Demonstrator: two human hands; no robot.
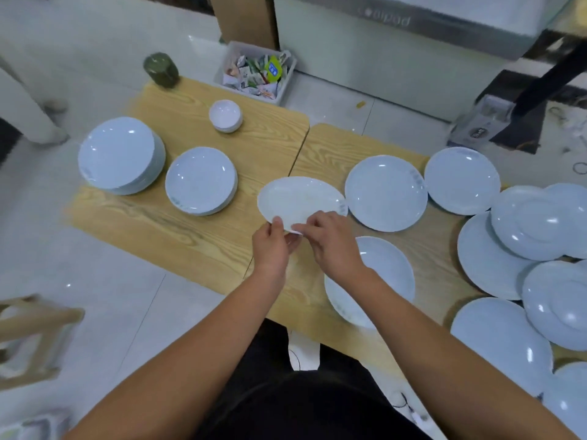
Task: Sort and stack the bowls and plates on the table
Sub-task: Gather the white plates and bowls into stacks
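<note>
Head view: a white plate (300, 200) hangs tilted above the table (178, 227) seam, pinched at its near rim by left hand (273, 246) and right hand (332, 241). Mid-sort; next, probably onto the medium plate stack (200, 181).

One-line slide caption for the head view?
Left hand and right hand hold a white plate over the wooden table, stacks left, loose plates right.

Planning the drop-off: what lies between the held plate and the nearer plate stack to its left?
Only bare tabletop separates the held plate from that stack, per the head view.
</note>
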